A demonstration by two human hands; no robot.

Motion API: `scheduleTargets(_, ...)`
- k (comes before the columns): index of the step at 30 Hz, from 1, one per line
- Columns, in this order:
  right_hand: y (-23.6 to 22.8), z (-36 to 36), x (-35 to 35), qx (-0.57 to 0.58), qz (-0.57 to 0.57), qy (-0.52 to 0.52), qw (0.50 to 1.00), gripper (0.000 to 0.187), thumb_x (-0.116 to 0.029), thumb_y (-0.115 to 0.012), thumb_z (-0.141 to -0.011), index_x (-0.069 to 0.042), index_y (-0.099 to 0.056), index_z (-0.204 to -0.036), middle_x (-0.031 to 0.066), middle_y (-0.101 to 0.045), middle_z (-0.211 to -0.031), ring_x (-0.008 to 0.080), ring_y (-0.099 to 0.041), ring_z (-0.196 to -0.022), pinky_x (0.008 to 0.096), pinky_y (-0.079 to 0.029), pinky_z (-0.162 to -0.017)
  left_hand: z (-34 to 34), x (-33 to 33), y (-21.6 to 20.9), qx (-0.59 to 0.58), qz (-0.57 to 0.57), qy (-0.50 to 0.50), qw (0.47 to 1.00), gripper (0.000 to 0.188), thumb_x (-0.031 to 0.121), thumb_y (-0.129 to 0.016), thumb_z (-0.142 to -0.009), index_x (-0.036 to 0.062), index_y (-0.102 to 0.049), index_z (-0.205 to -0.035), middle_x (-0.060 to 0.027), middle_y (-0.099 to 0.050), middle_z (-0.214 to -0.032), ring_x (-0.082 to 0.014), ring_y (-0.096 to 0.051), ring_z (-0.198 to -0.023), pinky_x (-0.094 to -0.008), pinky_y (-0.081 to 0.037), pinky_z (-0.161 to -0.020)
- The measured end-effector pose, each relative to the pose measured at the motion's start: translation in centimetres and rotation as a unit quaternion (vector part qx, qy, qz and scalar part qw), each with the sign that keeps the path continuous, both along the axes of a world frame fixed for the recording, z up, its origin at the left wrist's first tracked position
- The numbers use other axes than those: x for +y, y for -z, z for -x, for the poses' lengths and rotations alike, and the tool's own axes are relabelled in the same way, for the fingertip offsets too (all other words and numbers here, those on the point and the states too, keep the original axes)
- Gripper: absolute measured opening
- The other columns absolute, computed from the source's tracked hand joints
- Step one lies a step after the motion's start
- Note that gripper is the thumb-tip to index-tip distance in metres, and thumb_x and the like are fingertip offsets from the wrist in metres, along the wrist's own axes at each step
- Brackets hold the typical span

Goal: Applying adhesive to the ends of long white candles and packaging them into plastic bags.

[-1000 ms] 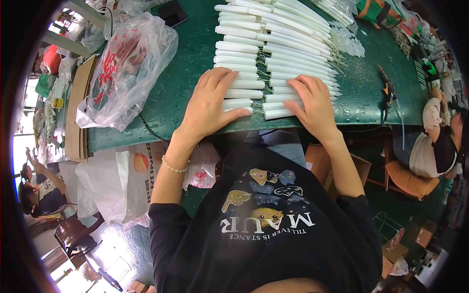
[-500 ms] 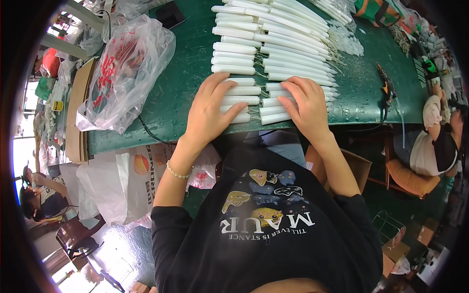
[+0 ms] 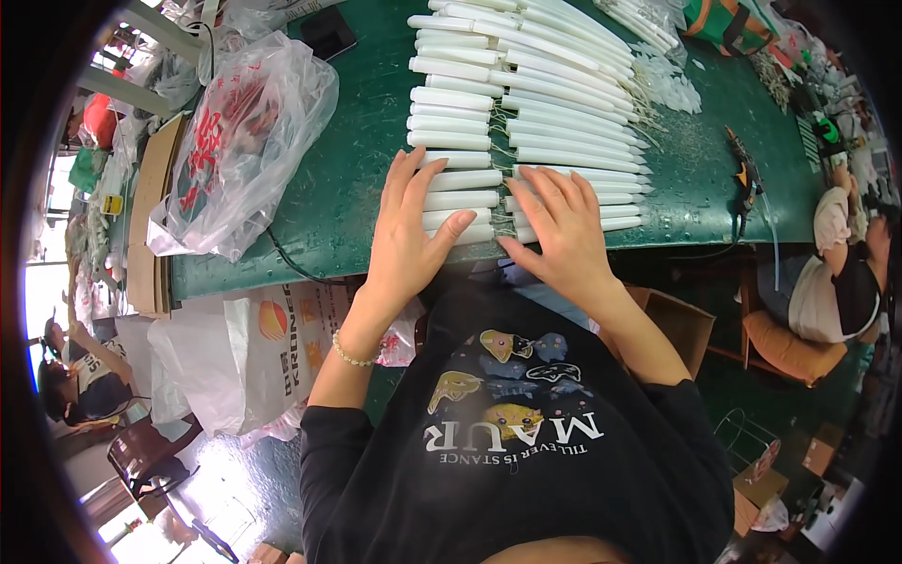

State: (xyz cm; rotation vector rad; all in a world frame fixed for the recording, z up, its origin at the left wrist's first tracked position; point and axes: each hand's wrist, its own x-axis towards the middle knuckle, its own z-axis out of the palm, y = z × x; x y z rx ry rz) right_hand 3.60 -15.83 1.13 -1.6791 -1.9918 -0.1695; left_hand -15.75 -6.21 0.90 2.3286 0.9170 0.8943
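The green table (image 3: 366,188) fills most of what I see, its near edge running just in front of my chest. Across its middle lies a big batch of white tapered sticks (image 3: 554,103), laid side by side in two columns whose inner ends meet along a seam, with thin wire-like tails trailing off to the right. To my left on the table sits a crumpled clear plastic bag (image 3: 249,132) with red print, and past it stacked cardboard sheets (image 3: 146,216) lean at the table's end. A second plastic bag (image 3: 254,348), white with an orange mark, hangs below the table edge.

My left hand (image 3: 409,235) lies flat on the nearest sticks of the left column, fingers spread and pointing away from me, thumb stretched toward the seam. My right hand (image 3: 564,230) lies the same way on the nearest sticks of the right column, just beside the left one. Neither hand grips anything; both are open, palms pressing down on the rows closest to the table's edge.

Farther right on the table lies a small hand tool (image 3: 747,179) with orange in its handle, perhaps pliers, though it is too small to be sure. A bead bracelet (image 3: 352,357) circles my left wrist.
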Motion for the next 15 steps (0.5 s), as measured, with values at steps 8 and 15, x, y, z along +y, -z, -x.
scheduleTargets(8, -0.8, -0.8, 0.3, 0.004, 0.025, 0.0, 1.0, 0.068, -0.037, -0.076, -0.07, -0.005, -0.054, -0.125, 0.0156, -0.047, -0.132, 0.0325, -0.043, -0.122, 0.0489, -0.031, -0.104, -0.5, 0.5, -0.7, 0.029, -0.035, 0.003, 0.999, 0.055, 0.032, -0.073, -0.079, 0.0034, -0.054, -0.122, -0.0187, -0.046, -0.133, -0.0396, -0.039, -0.128, -0.0465, -0.036, -0.104)
scheduleTargets(15, -0.6, -1.5, 0.5, -0.005, 0.027, -0.044, 0.999, 0.061, -0.038, -0.077, -0.069, -0.014, -0.058, -0.121, 0.0143, -0.044, -0.134, 0.0342, -0.042, -0.123, 0.0506, -0.031, -0.104, -0.5, 0.4, -0.7, 0.051, -0.033, 0.02, 0.998, 0.051, 0.03, -0.073, -0.079, 0.0055, -0.056, -0.121, -0.0152, -0.046, -0.135, -0.0383, -0.038, -0.13, -0.0463, -0.035, -0.105)
